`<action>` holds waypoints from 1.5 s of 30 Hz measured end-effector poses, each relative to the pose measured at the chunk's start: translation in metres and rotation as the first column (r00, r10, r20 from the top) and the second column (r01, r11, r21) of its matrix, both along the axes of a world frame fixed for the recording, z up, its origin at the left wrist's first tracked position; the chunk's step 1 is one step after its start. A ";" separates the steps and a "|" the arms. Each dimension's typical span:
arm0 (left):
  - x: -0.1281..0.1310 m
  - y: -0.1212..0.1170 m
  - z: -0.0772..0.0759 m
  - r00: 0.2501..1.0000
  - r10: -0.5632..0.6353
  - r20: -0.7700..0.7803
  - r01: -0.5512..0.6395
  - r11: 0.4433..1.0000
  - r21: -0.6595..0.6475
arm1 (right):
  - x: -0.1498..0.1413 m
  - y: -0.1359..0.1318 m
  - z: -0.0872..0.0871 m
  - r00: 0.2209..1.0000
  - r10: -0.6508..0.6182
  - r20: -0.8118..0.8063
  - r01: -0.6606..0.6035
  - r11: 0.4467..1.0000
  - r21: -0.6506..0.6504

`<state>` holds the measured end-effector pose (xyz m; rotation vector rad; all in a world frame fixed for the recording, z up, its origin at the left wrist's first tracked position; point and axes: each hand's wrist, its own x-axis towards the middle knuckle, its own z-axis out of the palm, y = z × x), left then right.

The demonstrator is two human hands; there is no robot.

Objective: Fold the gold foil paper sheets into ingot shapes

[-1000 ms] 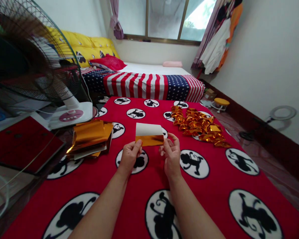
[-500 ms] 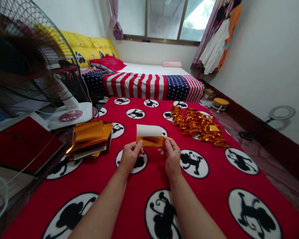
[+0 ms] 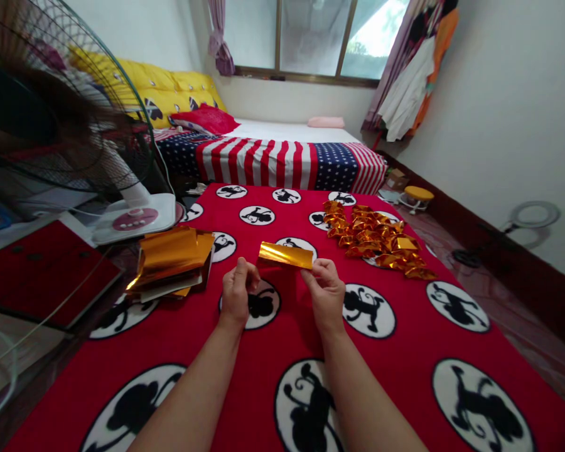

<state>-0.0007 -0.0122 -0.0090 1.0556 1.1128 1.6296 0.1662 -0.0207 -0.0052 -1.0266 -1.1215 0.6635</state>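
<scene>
Left hand (image 3: pixel 235 295) has come off the gold strip (image 3: pixel 286 254), fingers loosely curled, half open; right hand's (image 3: pixel 328 295) fingers grip its right end over red cloth (image 3: pixel 273 351). Shaped pieces (image 3: pixel 374 235) sit right, flat sheets (image 3: pixel 174 251) remain left

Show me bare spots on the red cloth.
Free: red cloth right of the right forearm, nearer than the folded gold pieces; also beyond the held gold strip, toward the striped bedspread. Crowded: under those pieces and the gold sheet stack.

A window (image 3: pixel 311 41) lights pale walls (image 3: pixel 508 94) above a bed (image 3: pixel 268 150).
</scene>
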 end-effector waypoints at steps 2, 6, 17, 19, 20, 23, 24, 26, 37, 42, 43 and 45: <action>-0.001 0.001 0.002 0.994 0.109 -0.019 -0.108 0.993 0.045 | 0.000 -0.001 0.003 0.999 -0.024 -0.023 0.024 1.000 0.005; -0.003 0.002 0.007 0.977 0.182 -0.111 -0.163 0.974 0.159 | -0.001 -0.003 0.008 0.970 0.035 -0.239 -0.052 0.996 -0.066; -0.003 -0.004 0.015 0.984 -0.161 0.077 0.153 0.983 0.097 | 0.002 -0.001 0.006 0.879 0.179 -0.442 -0.311 0.918 -0.248; -0.003 -0.004 0.017 0.983 -0.181 0.026 0.179 0.983 0.042 | 0.003 -0.001 0.004 0.891 0.207 -0.404 -0.336 0.899 -0.282; -0.002 -0.003 0.017 0.983 -0.183 -0.004 0.183 0.983 0.023 | 0.003 -0.002 0.003 0.899 0.216 -0.381 -0.339 0.894 -0.294; -0.001 0.000 0.015 0.983 -0.175 -0.060 0.176 0.984 0.005 | 0.002 -0.002 0.003 0.916 0.229 -0.329 -0.336 0.886 -0.319; -0.001 0.000 0.013 0.982 -0.177 -0.071 0.178 0.984 0.004 | 0.002 -0.002 0.003 0.919 0.222 -0.327 -0.328 0.890 -0.318; -0.001 0.002 0.009 0.980 -0.174 -0.097 0.174 0.985 -0.005 | 0.001 -0.002 0.004 0.917 0.197 -0.348 -0.305 0.906 -0.292; -0.003 0.004 0.004 0.995 -0.096 -0.031 0.092 0.988 -0.122 | 0.002 -0.003 0.002 0.898 0.315 -0.307 -0.393 0.889 -0.236; -0.005 0.005 0.004 0.988 -0.152 0.021 0.153 0.976 -0.153 | 0.002 -0.002 0.000 0.878 0.324 -0.353 -0.424 0.869 -0.256; -0.006 0.005 0.004 0.984 -0.173 0.033 0.176 0.972 -0.158 | 0.003 -0.002 -0.001 0.875 0.327 -0.356 -0.428 0.867 -0.254; -0.006 0.005 0.005 0.971 -0.233 0.050 0.238 0.958 -0.157 | 0.004 -0.001 -0.002 0.871 0.334 -0.360 -0.437 0.863 -0.254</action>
